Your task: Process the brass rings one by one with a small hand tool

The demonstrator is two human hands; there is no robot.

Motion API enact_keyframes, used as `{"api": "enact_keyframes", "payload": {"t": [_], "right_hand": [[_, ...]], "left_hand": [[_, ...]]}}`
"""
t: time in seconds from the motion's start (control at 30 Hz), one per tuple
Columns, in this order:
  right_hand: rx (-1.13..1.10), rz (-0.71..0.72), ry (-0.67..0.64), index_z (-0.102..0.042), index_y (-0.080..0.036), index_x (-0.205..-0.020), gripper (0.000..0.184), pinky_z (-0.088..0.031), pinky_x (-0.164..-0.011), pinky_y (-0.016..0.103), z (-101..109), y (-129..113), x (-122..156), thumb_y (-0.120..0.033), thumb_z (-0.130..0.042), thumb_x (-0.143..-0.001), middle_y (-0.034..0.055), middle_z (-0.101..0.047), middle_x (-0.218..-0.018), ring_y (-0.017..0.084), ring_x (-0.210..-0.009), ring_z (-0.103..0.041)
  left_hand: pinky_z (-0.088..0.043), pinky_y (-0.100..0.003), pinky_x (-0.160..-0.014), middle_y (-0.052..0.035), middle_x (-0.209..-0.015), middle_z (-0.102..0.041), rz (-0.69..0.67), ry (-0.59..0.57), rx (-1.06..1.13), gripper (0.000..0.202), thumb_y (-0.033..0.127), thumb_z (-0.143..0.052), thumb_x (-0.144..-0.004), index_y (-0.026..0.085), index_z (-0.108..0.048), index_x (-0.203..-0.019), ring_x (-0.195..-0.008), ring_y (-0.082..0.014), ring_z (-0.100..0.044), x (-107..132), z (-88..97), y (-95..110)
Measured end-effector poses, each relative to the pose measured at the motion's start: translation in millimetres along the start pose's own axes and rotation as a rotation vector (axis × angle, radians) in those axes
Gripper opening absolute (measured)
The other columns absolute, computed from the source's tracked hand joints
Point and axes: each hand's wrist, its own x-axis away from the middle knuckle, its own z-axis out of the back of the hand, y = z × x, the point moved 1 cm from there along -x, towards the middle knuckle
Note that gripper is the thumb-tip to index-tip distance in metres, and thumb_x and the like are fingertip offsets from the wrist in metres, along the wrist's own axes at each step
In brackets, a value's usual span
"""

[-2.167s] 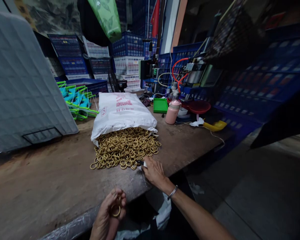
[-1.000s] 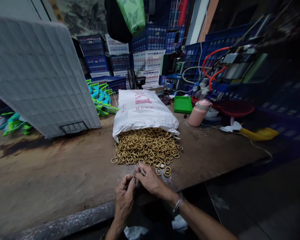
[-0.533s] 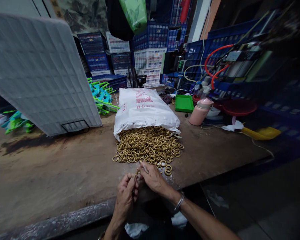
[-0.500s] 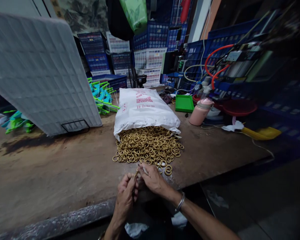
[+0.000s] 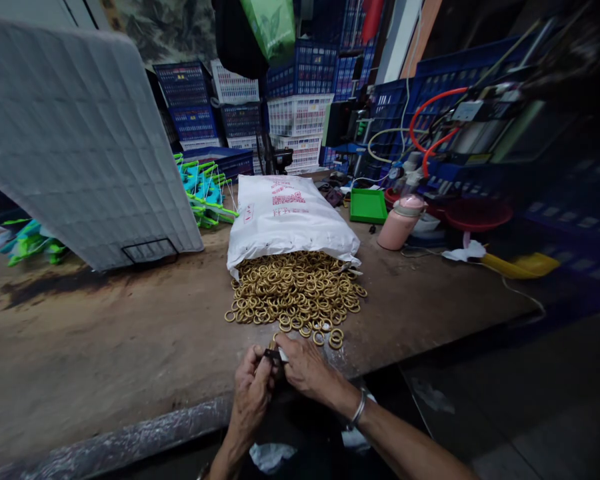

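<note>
Here, a small dark tool (image 5: 273, 355) is pinched between the fingertips of the left hand (image 5: 251, 387) and the right hand (image 5: 305, 365), which are pressed close together at the near edge of the wooden table (image 5: 105, 340). A silver bracelet (image 5: 357, 408) is worn on the right wrist. Just past the hands, a pile of brass rings (image 5: 295, 293) is spilled from a white sack (image 5: 287, 217). A pink bottle (image 5: 399, 223) and a green tray (image 5: 367, 205) are seen farther back.
</note>
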Motion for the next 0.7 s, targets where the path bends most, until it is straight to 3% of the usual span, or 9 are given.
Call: {"api": "enact_keyframes", "payload": {"t": [0.17,0.4,0.57,0.7], "right_hand": [[0.082,-0.079,-0.007,-0.047,-0.018,-0.095,0.027,-0.022,-0.055,0.025,2.0,2.6,-1.0,-0.009,-0.043,-0.070,0.0043,-0.061,-0.076,0.016,-0.067,-0.054],[0.099,-0.196,0.127,-0.048,-0.018,-0.093,0.027,-0.024,-0.058,0.025,11.9,27.7,-4.6,-0.005,-0.039,-0.070,0.0039,-0.060,-0.074,0.015,-0.067,-0.053],[0.032,-0.121,0.144,-0.046,-0.020,-0.100,0.028,-0.027,-0.063,0.024,-1.3,22.4,-4.9,-0.010,-0.042,-0.074,0.0033,-0.060,-0.085,0.016,-0.078,-0.054],[0.077,-0.107,0.116,-0.043,-0.022,-0.112,0.034,-0.030,-0.070,0.027,-17.0,16.0,-8.1,-0.018,-0.045,-0.078,0.0054,-0.058,-0.097,0.019,-0.085,-0.052]], "left_hand": [[-0.024,-0.014,-0.032,0.0075,-0.050,-0.046,0.069,-0.037,0.008,0.034,0.050,-0.058,-0.069,0.019,-0.045,-0.070,-0.034,-0.0031,-0.033,9.8,2.9,-0.8],[-0.027,-0.014,-0.035,0.0053,-0.057,-0.052,0.169,-0.033,0.299,0.032,0.042,-0.067,-0.065,0.018,-0.047,-0.071,-0.039,-0.0032,-0.037,22.0,4.0,11.5],[-0.033,-0.016,-0.039,-0.0036,-0.074,-0.061,0.174,0.001,0.384,0.030,0.039,-0.066,-0.067,0.013,-0.054,-0.076,-0.052,-0.0073,-0.048,13.1,11.8,5.2],[-0.034,-0.016,-0.040,-0.0010,-0.071,-0.060,0.201,-0.013,0.482,0.022,0.032,-0.066,-0.068,0.017,-0.055,-0.080,-0.054,-0.0086,-0.051,11.3,16.7,3.4]]}}
